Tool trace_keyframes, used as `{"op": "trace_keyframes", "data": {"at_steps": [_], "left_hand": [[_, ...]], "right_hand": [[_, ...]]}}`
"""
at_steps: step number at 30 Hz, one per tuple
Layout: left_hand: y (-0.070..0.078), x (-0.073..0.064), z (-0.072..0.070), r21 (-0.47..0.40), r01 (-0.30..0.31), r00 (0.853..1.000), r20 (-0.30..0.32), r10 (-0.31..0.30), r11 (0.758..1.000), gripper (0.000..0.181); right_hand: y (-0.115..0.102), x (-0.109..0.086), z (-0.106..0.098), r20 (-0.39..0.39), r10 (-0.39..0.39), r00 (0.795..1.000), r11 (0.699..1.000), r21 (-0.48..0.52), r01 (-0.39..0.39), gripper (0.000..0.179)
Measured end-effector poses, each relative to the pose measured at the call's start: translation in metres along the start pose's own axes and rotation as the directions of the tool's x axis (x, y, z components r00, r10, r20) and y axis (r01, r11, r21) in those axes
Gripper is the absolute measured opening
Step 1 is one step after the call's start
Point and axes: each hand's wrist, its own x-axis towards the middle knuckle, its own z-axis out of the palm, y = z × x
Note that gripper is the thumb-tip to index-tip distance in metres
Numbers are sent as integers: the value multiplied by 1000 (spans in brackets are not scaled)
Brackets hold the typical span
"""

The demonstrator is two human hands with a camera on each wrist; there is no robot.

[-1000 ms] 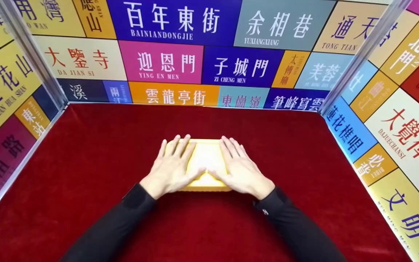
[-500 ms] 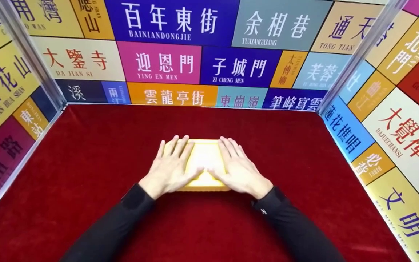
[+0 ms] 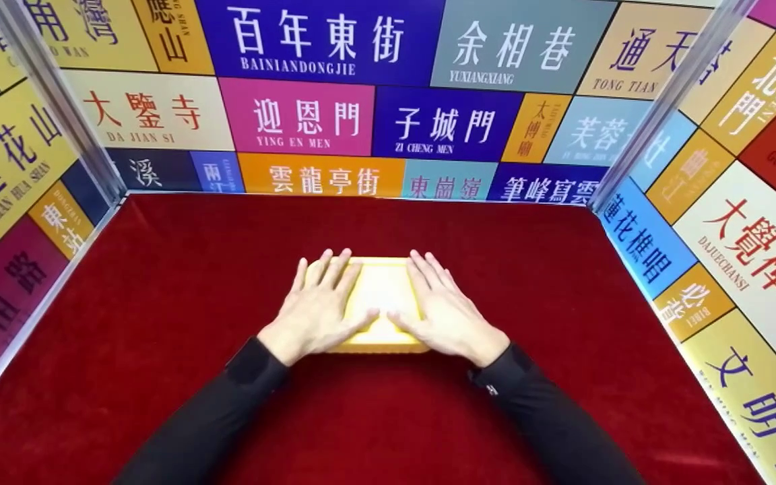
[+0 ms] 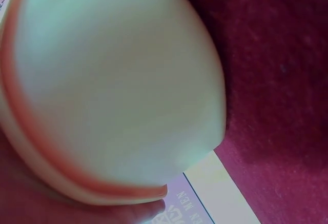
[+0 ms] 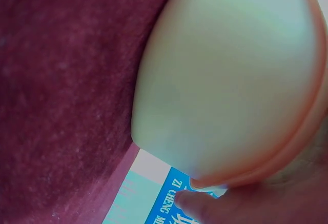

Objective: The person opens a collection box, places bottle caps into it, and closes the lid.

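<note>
A yellow plastic box point(image 3: 382, 286) with a pale flat top sits near the middle of a red cloth. My left hand point(image 3: 315, 306) lies across its left edge, fingers straight and pointing away from me. On the opposite edge rests my right hand point(image 3: 454, 311), also flat with straight fingers. The two thumbs angle inward over the top, tips close together. Each wrist view shows a smooth pale side wall of the box point(image 4: 118, 90) below a projecting rim, with a hand along that rim. The palms hide much of the left and right edges.
Red velvety cloth point(image 3: 388, 417) covers the table around the box. Panels with large printed characters stand along the back point(image 3: 320, 47), left and right sides. Metal posts point(image 3: 657, 128) rise at the two far corners.
</note>
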Motion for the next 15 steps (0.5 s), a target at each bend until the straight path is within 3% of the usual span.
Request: {"op": "trace_keyframes", "data": {"at_steps": [8, 15], "left_hand": [[-4, -3, -5, -34, 9, 1000, -15, -9, 999, 103], [-19, -12, -10, -47, 21, 999, -48, -24, 999, 104]], "right_hand": [[5, -3, -11, 15, -7, 1000, 1000, -5, 7, 106], [26, -15, -22, -81, -4, 997, 1000, 1, 4, 101]]}}
